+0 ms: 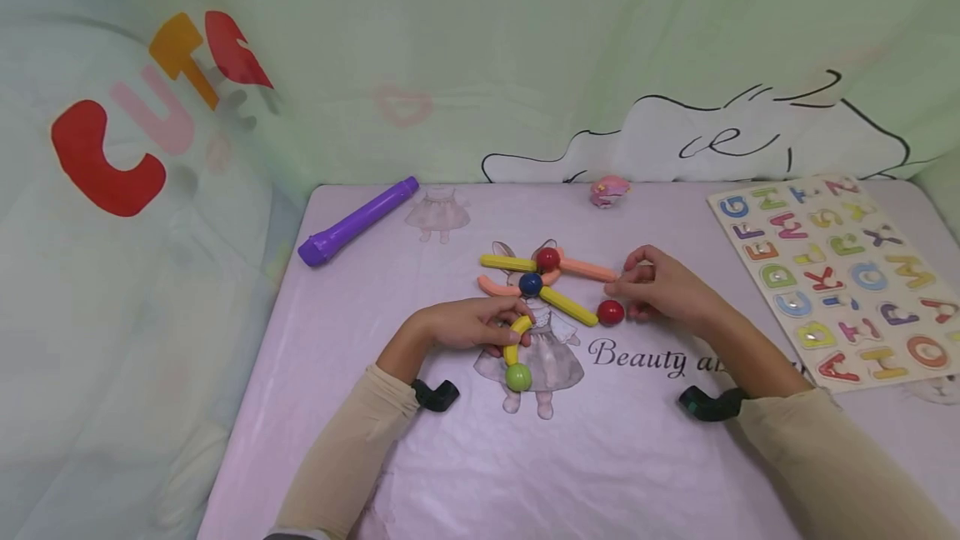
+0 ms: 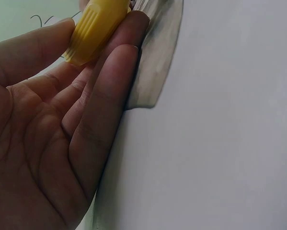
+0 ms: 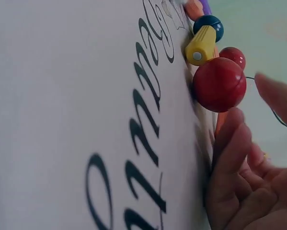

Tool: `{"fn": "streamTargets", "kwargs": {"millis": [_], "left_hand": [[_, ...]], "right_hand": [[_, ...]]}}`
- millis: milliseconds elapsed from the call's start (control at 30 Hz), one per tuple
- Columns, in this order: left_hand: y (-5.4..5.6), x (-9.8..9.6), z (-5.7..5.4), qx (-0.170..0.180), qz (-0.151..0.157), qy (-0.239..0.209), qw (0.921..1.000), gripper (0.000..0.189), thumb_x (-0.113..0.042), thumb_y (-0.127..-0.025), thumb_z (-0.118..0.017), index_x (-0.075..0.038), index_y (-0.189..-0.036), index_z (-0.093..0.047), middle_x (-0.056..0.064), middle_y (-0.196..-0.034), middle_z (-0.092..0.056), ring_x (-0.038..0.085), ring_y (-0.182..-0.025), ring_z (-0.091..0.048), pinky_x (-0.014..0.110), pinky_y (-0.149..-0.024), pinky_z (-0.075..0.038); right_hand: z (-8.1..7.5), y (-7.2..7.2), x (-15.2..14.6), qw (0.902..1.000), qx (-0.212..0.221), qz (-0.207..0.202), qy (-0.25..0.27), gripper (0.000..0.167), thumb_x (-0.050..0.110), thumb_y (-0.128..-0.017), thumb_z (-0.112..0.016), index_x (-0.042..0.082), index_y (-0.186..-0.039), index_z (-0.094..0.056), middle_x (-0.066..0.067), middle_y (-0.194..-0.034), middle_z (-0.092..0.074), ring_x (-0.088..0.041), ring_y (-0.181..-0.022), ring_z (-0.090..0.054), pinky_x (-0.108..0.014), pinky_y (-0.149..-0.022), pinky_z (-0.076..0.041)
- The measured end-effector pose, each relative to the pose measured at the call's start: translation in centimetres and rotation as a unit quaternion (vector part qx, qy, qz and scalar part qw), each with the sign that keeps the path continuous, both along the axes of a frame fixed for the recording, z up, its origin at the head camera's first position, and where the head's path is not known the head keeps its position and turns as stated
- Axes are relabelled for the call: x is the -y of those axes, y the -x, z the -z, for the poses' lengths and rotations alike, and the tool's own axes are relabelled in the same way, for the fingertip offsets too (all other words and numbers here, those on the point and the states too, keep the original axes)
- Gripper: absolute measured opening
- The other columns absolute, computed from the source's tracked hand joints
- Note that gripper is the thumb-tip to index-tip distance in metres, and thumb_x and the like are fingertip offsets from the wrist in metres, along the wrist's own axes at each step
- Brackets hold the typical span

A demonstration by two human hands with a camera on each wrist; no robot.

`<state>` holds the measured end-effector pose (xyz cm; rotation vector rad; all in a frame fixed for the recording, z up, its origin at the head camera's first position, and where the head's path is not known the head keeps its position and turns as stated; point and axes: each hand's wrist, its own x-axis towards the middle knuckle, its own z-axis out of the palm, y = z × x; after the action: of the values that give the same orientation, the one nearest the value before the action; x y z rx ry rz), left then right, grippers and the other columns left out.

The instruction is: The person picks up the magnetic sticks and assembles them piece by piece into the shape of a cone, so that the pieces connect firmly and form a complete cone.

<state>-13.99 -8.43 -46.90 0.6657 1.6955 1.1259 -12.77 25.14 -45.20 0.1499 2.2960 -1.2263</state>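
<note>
My left hand (image 1: 476, 323) pinches a curved yellow magnetic stick (image 2: 95, 29) between thumb and fingers. A light green ball (image 1: 518, 377) sits at the lower end of that stick. Ahead of it, a blue ball (image 1: 530, 283) joins a curved orange stick (image 1: 498, 287) and a straight yellow stick (image 1: 568, 305). Behind these, a red ball (image 1: 548, 258) lies between another yellow stick (image 1: 508, 262) and a straight orange stick (image 1: 588, 269). My right hand (image 1: 667, 288) has thumb and fingers spread, its fingertips right by the orange stick's end and a second red ball (image 3: 220, 85).
A purple toy microphone (image 1: 358, 222) lies at the back left of the table (image 1: 570, 473). A small pink toy (image 1: 609, 191) stands near the back edge. On the right is a wooden alphabet board (image 1: 813, 257). Printed fabric walls rise behind and to the left.
</note>
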Motion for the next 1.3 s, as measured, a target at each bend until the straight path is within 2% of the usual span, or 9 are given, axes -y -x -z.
{"fn": "streamTargets", "kwargs": {"millis": [167,333,467,667,833,967,1167,1300], "left_hand": [[0.0,0.0,0.1,-0.004,0.000,-0.002,1.0000,0.038,-0.018,-0.106,-0.056,-0.011,-0.141,-0.046,0.005,-0.123,-0.063,0.013,-0.096,-0.064,0.026,-0.085,-0.056],[0.0,0.0,0.0,-0.002,0.004,-0.005,1.0000,0.038,-0.018,-0.106,-0.056,-0.010,-0.142,-0.045,0.004,-0.122,-0.065,0.013,-0.097,-0.064,0.026,-0.084,-0.055],[0.1,0.0,0.0,0.008,0.009,-0.012,0.9999,0.039,-0.017,-0.106,-0.055,-0.009,-0.142,-0.043,0.006,-0.117,-0.068,0.013,-0.094,-0.065,0.025,-0.083,-0.054],[0.1,0.1,0.1,0.012,0.008,-0.011,0.9998,0.042,-0.016,-0.106,-0.055,-0.009,-0.145,-0.040,0.006,-0.115,-0.070,0.013,-0.093,-0.066,0.024,-0.082,-0.053],[0.1,0.0,0.2,0.008,0.010,-0.013,0.9998,0.041,-0.016,-0.106,-0.055,-0.010,-0.145,-0.041,0.006,-0.114,-0.069,0.013,-0.093,-0.066,0.024,-0.083,-0.054],[0.1,0.0,0.3,0.006,0.011,-0.011,0.9999,0.040,-0.017,-0.106,-0.055,-0.009,-0.144,-0.043,0.005,-0.114,-0.069,0.013,-0.094,-0.065,0.025,-0.083,-0.054],[0.1,0.1,0.3,-0.001,0.011,-0.007,0.9999,0.042,-0.019,-0.106,-0.057,-0.009,-0.144,-0.043,0.004,-0.115,-0.069,0.011,-0.095,-0.064,0.024,-0.082,-0.053],[0.1,0.1,0.2,-0.011,0.014,-0.007,0.9998,0.043,-0.020,-0.105,-0.057,-0.008,-0.145,-0.043,0.004,-0.116,-0.070,0.011,-0.095,-0.064,0.024,-0.083,-0.054]], "right_hand": [[-0.4,-1.0,-0.1,0.9940,-0.062,-0.083,-0.035,0.061,0.047,-0.083,-0.083,0.014,-0.125,-0.056,-0.010,-0.118,-0.063,-0.024,-0.090,-0.060,-0.029,-0.074,-0.052],[-0.7,-1.8,0.3,0.9812,-0.115,-0.136,-0.074,0.043,0.043,-0.083,-0.084,0.022,-0.119,-0.069,-0.003,-0.115,-0.068,-0.021,-0.088,-0.058,-0.026,-0.069,-0.049],[-1.1,-2.1,0.8,0.9785,-0.126,-0.143,-0.079,0.033,0.035,-0.088,-0.081,0.021,-0.116,-0.072,-0.004,-0.111,-0.068,-0.021,-0.088,-0.056,-0.026,-0.065,-0.052],[-1.6,-2.9,1.8,0.9800,-0.112,-0.161,-0.034,0.033,0.030,-0.092,-0.077,0.017,-0.122,-0.071,-0.005,-0.106,-0.069,-0.021,-0.084,-0.063,-0.028,-0.065,-0.059],[-1.0,-3.4,2.5,0.9715,-0.130,-0.198,0.007,0.033,0.032,-0.095,-0.075,0.014,-0.122,-0.071,-0.001,-0.111,-0.073,-0.017,-0.097,-0.071,-0.027,-0.079,-0.061],[-0.7,-3.5,2.8,0.9713,-0.126,-0.199,0.035,0.035,0.030,-0.095,-0.074,0.012,-0.125,-0.068,-0.003,-0.116,-0.073,-0.018,-0.102,-0.073,-0.028,-0.084,-0.061],[-0.6,-3.3,3.3,0.9702,-0.139,-0.193,0.046,0.037,0.025,-0.096,-0.073,0.009,-0.128,-0.065,-0.011,-0.128,-0.069,-0.031,-0.117,-0.070,-0.035,-0.090,-0.059],[-0.2,-3.0,3.6,0.9679,-0.159,-0.192,0.029,0.036,0.022,-0.095,-0.074,0.010,-0.128,-0.066,-0.008,-0.127,-0.070,-0.028,-0.116,-0.070,-0.038,-0.094,-0.058]]}}
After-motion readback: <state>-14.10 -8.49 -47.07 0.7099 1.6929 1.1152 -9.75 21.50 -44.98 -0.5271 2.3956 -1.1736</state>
